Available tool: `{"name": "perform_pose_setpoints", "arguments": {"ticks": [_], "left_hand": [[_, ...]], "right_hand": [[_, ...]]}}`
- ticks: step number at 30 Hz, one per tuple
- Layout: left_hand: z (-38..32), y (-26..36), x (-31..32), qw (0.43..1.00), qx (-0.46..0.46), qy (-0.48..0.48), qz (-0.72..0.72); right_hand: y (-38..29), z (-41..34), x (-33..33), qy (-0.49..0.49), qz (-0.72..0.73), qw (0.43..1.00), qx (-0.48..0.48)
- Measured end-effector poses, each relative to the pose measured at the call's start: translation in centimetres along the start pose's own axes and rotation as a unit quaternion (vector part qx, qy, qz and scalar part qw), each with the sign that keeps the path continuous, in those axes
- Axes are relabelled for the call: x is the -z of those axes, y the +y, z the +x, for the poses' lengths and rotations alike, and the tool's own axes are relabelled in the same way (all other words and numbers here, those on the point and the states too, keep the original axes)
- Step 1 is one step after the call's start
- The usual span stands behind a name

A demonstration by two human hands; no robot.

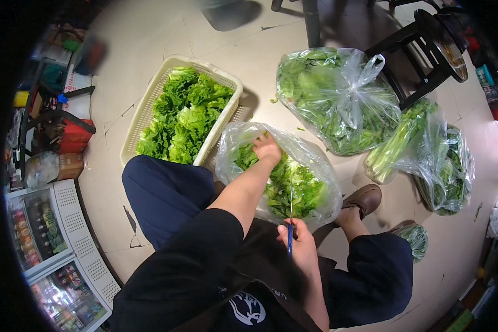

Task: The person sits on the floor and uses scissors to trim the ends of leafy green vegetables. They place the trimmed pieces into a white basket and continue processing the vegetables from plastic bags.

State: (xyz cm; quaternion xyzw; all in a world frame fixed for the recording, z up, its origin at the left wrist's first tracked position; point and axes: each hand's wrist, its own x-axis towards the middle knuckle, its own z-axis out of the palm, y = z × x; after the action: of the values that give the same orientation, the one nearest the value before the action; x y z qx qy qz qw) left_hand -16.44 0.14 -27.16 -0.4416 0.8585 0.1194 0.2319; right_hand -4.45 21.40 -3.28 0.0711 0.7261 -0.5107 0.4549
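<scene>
A clear plastic bag of leafy lettuce stands open on the floor between my legs. My left hand reaches into it, its fingers at the leaves near the far rim. The fingertips are partly hidden among the leaves, so their grip is unclear. My right hand holds a knife by its blue handle at the bag's near edge. Seen nearly edge-on, the narrow blade points away from me over the lettuce. Left of the bag, a cream plastic basket holds loose green lettuce leaves.
A large tied bag of greens sits at the far right. Beside it lie celery-like stalks and another bag of greens. A dark wooden stool stands behind them. Glass-topped display fridges line the left side.
</scene>
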Motion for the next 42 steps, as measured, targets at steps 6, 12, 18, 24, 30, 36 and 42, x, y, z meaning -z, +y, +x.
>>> {"name": "perform_pose_setpoints", "arguments": {"ticks": [6,12,18,24,30,36,42], "left_hand": [[-1.6,-3.3,0.7,0.977,-0.174,0.026,-0.122],[-4.0,-6.4,7.5,0.950,-0.157,0.012,-0.269],[-3.8,-9.2,10.7,0.881,-0.129,-0.109,-0.441],[-8.2,-10.5,15.0,0.754,-0.152,-0.192,-0.610],[-12.8,-13.1,16.9,0.476,-0.070,-0.445,-0.755],[-18.2,-11.1,15.6,0.379,-0.115,-0.473,-0.787],[-19.5,-10.8,16.7,0.346,-0.138,-0.492,-0.787]], "right_hand": [[-1.5,0.2,-0.3,-0.008,0.040,0.999,0.005],[-1.5,0.1,-0.8,-0.013,0.070,0.997,0.035],[-0.9,-0.3,-1.2,-0.008,0.067,0.996,0.052],[0.0,-0.5,-0.7,0.001,0.044,0.996,0.081],[0.6,-0.2,-1.1,0.040,0.129,0.986,0.101],[-0.1,-0.7,-1.6,0.036,0.222,0.962,0.152],[-0.4,-1.8,0.7,-0.011,0.307,0.929,0.204]]}}
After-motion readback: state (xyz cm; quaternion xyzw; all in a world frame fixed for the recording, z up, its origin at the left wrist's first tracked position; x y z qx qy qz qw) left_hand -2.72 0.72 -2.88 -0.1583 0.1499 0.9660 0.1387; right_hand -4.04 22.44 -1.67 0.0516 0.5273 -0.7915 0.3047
